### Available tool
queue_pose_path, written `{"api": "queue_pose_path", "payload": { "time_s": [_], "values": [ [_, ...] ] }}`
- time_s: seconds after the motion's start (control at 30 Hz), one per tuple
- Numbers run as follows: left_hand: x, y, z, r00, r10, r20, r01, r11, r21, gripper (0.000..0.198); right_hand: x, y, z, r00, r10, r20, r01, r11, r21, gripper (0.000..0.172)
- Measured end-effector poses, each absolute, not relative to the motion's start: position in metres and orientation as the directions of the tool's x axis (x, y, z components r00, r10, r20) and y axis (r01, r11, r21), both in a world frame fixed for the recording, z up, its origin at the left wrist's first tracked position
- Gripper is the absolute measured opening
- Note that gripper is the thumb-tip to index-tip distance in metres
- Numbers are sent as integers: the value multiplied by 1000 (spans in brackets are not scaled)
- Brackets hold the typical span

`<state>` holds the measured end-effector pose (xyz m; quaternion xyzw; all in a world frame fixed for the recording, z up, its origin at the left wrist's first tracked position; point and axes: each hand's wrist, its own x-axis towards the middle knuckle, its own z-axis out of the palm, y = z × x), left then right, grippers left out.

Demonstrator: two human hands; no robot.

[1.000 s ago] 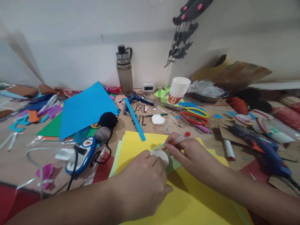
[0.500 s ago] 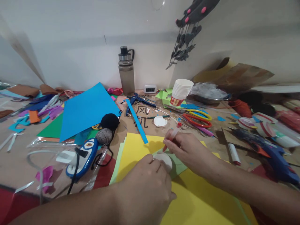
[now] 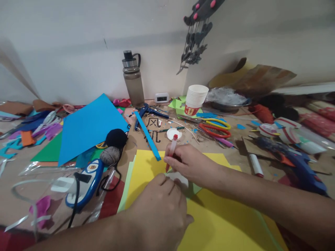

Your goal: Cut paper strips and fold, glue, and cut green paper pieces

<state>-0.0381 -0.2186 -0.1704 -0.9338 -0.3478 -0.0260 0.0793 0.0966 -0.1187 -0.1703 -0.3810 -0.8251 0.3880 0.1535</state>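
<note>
In the middle of the view my right hand (image 3: 192,161) grips a red pen (image 3: 173,148) with a clear barrel. Its tip points down at the far left rim of a round white disc (image 3: 182,180). Curled over the near side of that disc, my left hand (image 3: 161,209) holds it down; its fingertips are mostly hidden. Beneath the disc lies light green paper (image 3: 195,190), partly covered by both hands. Yellow sheets (image 3: 222,223) are stacked under all of this.
A blue paper strip (image 3: 148,136) touches the yellow sheet's far edge. Beyond stand a bottle (image 3: 134,87) and stacked paper cups (image 3: 196,99). Scissors (image 3: 214,129) and a glue gun (image 3: 300,167) lie right. Blue paper (image 3: 91,129), black yarn (image 3: 116,138) and a blue-white device (image 3: 90,181) lie left.
The pen in my right hand has moved left along the far rim of the disc and stands more upright. My left hand stays on the disc. The whole view has shifted slightly.
</note>
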Motion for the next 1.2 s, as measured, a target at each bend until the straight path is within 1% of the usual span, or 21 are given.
{"api": "queue_pose_path", "payload": {
  "time_s": [0.1, 0.23, 0.43, 0.67, 0.93, 1.2],
  "values": [
    [-38, -218, -170, 755, 647, 108, 656, -742, -140, 37, 97, -118, -170, -665, 744, -68, 532, 407, -743, 25],
    [-37, -219, -170, 758, 643, 112, 652, -745, -137, 38, 97, -117, -169, -679, 731, -66, 539, 436, -721, 27],
    [-38, -217, -168, 753, 652, 95, 658, -742, -126, 37, 101, -113, -164, -667, 742, -61, 544, 430, -720, 27],
    [-38, -217, -164, 749, 657, 86, 663, -740, -112, 37, 115, -113, -170, -635, 772, -33, 507, 384, -771, 22],
    [-37, -218, -163, 743, 661, 108, 670, -735, -109, 36, 136, -121, -175, -585, 809, -60, 532, 326, -782, 27],
    [-38, -219, -162, 736, 670, 93, 677, -728, -110, 37, 133, -119, -174, -522, 853, -20, 509, 292, -810, 28]
  ]
}}
